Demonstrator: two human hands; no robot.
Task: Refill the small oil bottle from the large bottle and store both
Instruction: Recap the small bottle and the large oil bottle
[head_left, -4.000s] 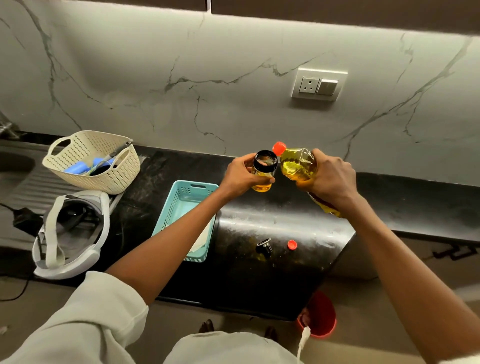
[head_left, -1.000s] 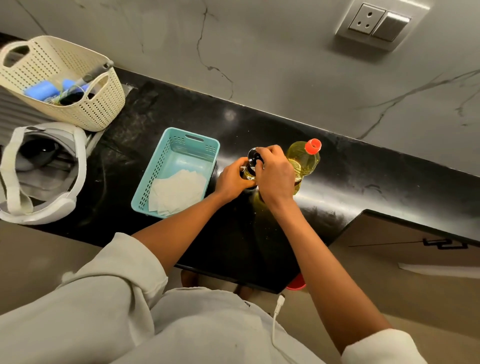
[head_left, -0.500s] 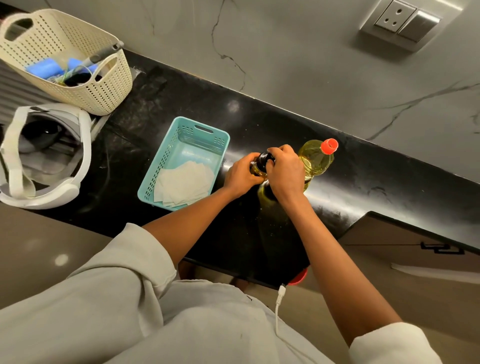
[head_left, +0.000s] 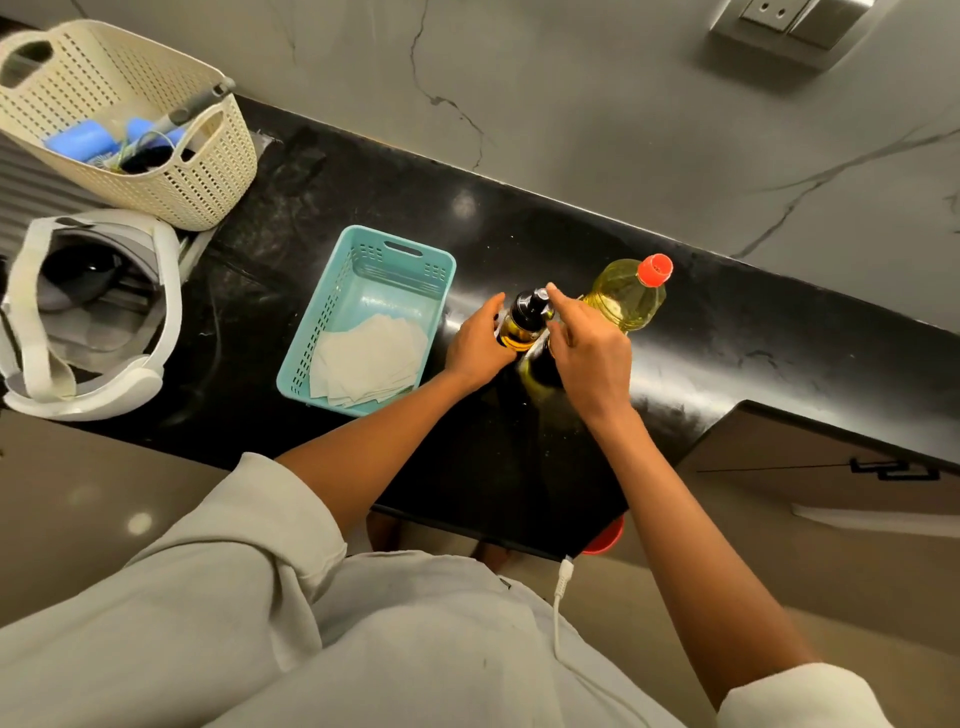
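Head view, item one: small oil bottle (head_left: 521, 326), upright on black counter (head_left: 519, 223), black top fitted. The left hand (head_left: 475, 347) is curled round its body from 9 o'clock; the right hand (head_left: 589, 356) reaches its top from 4 o'clock, index fingertip (head_left: 554, 294) touching, pinch or mere touch cannot be told. Item two: large bottle (head_left: 626, 301), red-capped, upright, just beside at 2 o'clock; teal basket (head_left: 332, 306) holding paper sheets (head_left: 369, 364) near at 9 o'clock.

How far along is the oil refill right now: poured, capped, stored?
Pouring looks finished: the large bottle stands on the counter with its red cap on. In hand: the left hand grips the small bottle while the right hand pinches its black top. Left: storing, since both bottles are on the counter.
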